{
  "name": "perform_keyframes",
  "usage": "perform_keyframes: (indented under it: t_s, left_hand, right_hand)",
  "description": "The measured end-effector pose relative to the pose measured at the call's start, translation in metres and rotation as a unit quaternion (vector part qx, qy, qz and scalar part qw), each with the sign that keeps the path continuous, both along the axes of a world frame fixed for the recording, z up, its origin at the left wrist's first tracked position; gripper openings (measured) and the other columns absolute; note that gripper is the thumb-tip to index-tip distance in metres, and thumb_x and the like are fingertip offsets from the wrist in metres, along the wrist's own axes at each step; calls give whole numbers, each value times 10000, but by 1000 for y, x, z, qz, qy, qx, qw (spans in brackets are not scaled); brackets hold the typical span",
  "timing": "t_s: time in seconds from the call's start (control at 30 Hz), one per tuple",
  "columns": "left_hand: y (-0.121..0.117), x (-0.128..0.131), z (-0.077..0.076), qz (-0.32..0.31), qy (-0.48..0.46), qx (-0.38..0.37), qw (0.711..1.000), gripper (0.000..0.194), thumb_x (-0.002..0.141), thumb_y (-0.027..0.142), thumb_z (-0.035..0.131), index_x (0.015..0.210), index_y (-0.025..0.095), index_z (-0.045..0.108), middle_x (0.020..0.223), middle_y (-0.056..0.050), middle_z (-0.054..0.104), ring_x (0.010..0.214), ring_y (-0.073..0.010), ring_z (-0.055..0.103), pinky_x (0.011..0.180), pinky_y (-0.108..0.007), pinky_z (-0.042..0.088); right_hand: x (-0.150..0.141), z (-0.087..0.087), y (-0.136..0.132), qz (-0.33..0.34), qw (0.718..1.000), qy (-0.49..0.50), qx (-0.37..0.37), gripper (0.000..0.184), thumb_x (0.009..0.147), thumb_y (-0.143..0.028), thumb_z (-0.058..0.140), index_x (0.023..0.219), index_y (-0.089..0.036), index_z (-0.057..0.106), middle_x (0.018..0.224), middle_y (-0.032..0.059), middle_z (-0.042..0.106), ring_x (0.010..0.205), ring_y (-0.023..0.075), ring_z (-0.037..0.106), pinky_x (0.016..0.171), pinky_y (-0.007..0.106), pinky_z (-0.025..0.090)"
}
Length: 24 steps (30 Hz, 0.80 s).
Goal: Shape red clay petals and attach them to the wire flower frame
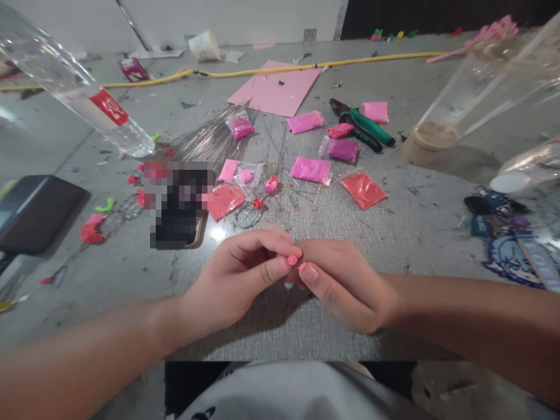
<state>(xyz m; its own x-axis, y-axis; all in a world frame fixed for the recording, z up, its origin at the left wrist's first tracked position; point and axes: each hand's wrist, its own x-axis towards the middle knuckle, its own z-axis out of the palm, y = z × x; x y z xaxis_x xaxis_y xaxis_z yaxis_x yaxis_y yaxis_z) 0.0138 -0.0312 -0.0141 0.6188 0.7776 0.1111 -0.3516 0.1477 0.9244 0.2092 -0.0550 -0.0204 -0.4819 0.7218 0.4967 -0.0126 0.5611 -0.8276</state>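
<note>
Above the table's near edge, my left hand [238, 277] pinches a small rolled piece of pink clay [292, 260] between thumb and forefinger. Close against it is my right hand [350, 286], its fingers closed with a smaller pink clay bit [302, 266] at the thumb tip. The other fingers of both hands are partly hidden. Just beyond them lie a wire ring [248, 217] with a red clay flower [258, 203] and a pink clay flower [272, 185]. Farther out are a red clay packet [364, 189] and a bright pink packet [311, 170].
A phone [179, 227] lies left of the packets, near a bundle of thin wires [210, 137]. Green-handled pliers [367, 127] rest behind. A water bottle [100, 111] stands left and a clear plastic cup [450, 105] right. A yellow cable [280, 69] crosses the back.
</note>
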Motion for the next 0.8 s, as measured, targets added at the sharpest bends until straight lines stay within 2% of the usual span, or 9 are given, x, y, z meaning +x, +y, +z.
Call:
perform_keyframes:
  t_s: [0.13, 0.3, 0.47, 0.8]
  left_hand:
    - [0, -1, 1, 5, 22, 8, 1000, 152, 955, 149, 700, 994, 255, 802, 900, -19, 639, 836, -114, 606, 781, -245, 496]
    - [0, 0, 0, -34, -7, -38, 999, 138, 986, 207, 668, 1013, 273, 785, 857, -8, 589, 783, -109, 565, 744, -239, 476]
    - [-1, 1, 3, -50, -17, -64, 997, 135, 993, 225, 661, 1009, 267, 788, 860, -14, 566, 772, -109, 545, 721, -236, 465]
    - [0, 0, 0, -48, 3, -41, 998, 122, 988, 231, 667, 997, 270, 782, 876, -14, 560, 795, -120, 527, 754, -254, 448]
  right_hand:
    - [1, 1, 1, 0, 1000, -7, 4, 278, 1059, -229, 407, 807, -168, 506, 715, -4, 485, 654, 107, 449, 614, 245, 407]
    - [2, 1, 1, -2, 999, -14, 50, 257, 1060, -244, 397, 858, -175, 540, 734, 13, 536, 683, 131, 501, 641, 264, 451]
    - [1, 0, 1, 7, 998, -24, 60, 246, 1056, -255, 393, 875, -182, 545, 742, 29, 556, 700, 148, 515, 656, 279, 472]
    - [0, 2, 0, -7, 997, -31, 66, 258, 1057, -250, 396, 838, -185, 516, 708, 5, 503, 660, 132, 461, 619, 263, 420]
